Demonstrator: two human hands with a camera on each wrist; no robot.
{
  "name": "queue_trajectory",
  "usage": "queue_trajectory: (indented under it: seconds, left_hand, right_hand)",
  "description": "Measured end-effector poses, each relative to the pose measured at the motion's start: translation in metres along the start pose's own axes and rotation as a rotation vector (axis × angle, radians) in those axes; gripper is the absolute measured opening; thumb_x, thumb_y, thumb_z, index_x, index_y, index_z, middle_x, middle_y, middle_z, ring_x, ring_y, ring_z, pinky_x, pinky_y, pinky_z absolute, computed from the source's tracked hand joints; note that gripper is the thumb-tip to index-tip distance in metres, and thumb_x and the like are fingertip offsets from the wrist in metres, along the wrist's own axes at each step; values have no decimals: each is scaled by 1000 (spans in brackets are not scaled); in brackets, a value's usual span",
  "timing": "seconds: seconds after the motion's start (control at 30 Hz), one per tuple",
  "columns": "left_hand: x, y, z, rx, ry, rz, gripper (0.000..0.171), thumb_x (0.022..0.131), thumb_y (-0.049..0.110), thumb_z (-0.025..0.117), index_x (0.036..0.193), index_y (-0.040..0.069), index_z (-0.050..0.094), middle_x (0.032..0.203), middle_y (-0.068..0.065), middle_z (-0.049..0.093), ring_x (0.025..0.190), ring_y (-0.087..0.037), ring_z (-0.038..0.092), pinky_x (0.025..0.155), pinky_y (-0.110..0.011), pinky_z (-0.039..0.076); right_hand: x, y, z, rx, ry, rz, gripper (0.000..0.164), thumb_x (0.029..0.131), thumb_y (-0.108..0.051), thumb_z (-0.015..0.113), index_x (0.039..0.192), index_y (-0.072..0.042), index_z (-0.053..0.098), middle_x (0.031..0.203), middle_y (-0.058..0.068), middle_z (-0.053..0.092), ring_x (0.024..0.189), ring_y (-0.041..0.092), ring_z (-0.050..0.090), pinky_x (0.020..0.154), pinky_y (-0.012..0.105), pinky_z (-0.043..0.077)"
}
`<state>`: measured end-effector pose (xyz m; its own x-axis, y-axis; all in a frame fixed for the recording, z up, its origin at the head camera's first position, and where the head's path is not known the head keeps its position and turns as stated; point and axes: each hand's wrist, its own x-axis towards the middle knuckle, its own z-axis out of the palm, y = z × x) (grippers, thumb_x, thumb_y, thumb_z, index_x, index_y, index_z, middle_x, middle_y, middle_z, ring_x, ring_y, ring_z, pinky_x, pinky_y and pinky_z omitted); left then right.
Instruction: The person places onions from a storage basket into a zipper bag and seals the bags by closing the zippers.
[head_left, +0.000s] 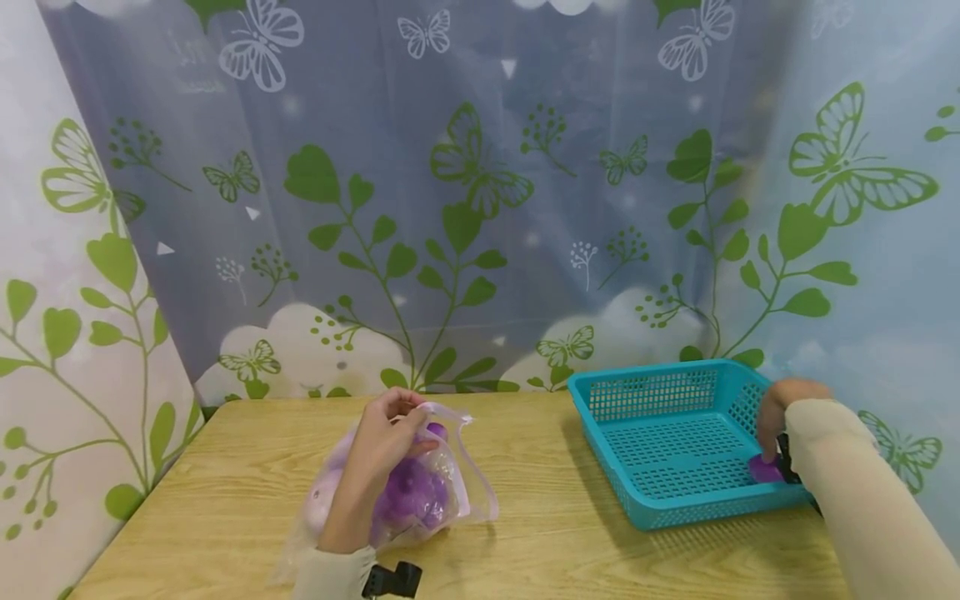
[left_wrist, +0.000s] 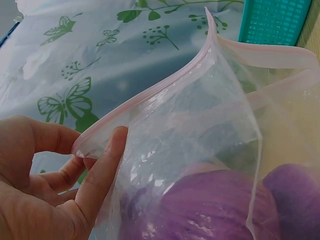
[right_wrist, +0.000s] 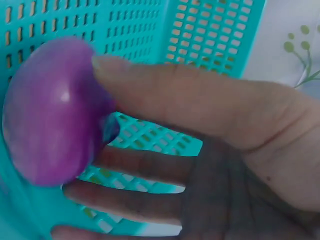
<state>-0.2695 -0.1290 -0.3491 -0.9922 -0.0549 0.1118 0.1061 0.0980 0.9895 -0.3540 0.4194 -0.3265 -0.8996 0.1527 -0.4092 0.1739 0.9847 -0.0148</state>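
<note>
My left hand (head_left: 390, 442) pinches the pink-edged rim of a clear zip bag (left_wrist: 190, 120) between thumb and fingers, at the left of the table. The bag's mouth gapes to the right. Inside it lie several round purple pieces (left_wrist: 220, 205), one with fine streaks like an onion, and a paler pink one (head_left: 321, 497). At the right, my right hand (head_left: 780, 408) reaches down into a turquoise basket (head_left: 637, 515). It holds a shiny purple rounded piece (right_wrist: 55, 112) with a darker end, thumb on top and fingers beneath, close to the basket's near right corner.
The basket has low perforated walls and stands on the right part of the wood-grain table (head_left: 525, 550). A curtain (head_left: 480, 292) printed with butterflies and leaves hangs right behind the table and along both sides. Dark straps (head_left: 392, 578) sit at the wrists.
</note>
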Motion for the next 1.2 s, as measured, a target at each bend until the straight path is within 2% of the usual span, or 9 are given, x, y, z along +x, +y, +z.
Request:
queue_trajectory:
  seconds: [0.1,0.17,0.37,0.47,0.57,0.77,1.0,1.1,1.2]
  left_hand:
    - [0,0,-1,-3,-1,3,13,99,0,58,111,-3,61,101,-10,60,75,-19,66,68,-25,68]
    - [0,0,-1,-5,-1,3,13,99,0,58,111,-3,61,102,-10,60,75,-19,66,68,-25,68]
    - [0,0,-1,-6,0,3,13,99,0,58,111,-3,61,102,-10,60,77,-19,65,68,-25,68]
    - [0,0,-1,-9,-5,3,13,99,1,58,111,-3,61,103,-10,59,79,-19,65,69,-26,68]
    - [-1,1,-1,-12,-7,1,13,100,1,59,111,-3,60,104,-10,58,80,-20,65,70,-26,68]
    - [-2,1,-1,-24,-8,2,12,101,2,59,112,-4,60,103,-11,58,80,-21,65,71,-28,69]
    - [-2,1,-2,-22,-9,1,12,101,2,59,111,-4,60,102,-11,58,77,-20,66,71,-27,69]
    - [-2,1,-1,-18,-3,-3,12,100,1,59,110,-4,60,101,-10,58,76,-20,66,70,-27,68]
    - [-1,1,-1,-14,1,-2,12,99,1,59,110,-3,61,101,-9,59,77,-19,66,70,-27,68]
  right_hand:
    - [1,4,3,53,-29,-47,48,71,-34,94,110,-10,79,131,44,52,113,59,54,82,54,66]
    - [3,5,5,24,-64,-87,46,74,-37,92,113,-16,79,135,41,53,119,62,50,86,57,64]
    - [15,-1,6,-41,-182,-140,52,81,-41,85,126,-18,73,139,36,53,123,59,51,94,60,61]
    - [18,-9,6,-54,-224,-175,50,84,-44,83,126,-20,73,136,31,57,123,56,54,94,60,61]
    - [19,-18,6,-74,-231,-201,46,84,-45,82,123,-22,74,134,28,60,123,54,55,95,61,60]
    - [25,-34,6,-27,-226,-188,44,80,-40,88,119,-25,76,128,22,65,122,49,57,94,57,62]
    - [31,-48,8,47,-317,-234,41,83,-29,86,121,-25,72,111,8,68,102,24,65,83,41,64]
    - [31,-52,5,55,-312,-263,42,82,-29,86,121,-26,71,112,9,66,101,25,65,82,42,64]
    - [31,-55,1,92,-315,-289,44,83,-27,85,124,-22,70,125,15,60,106,30,66,88,48,63]
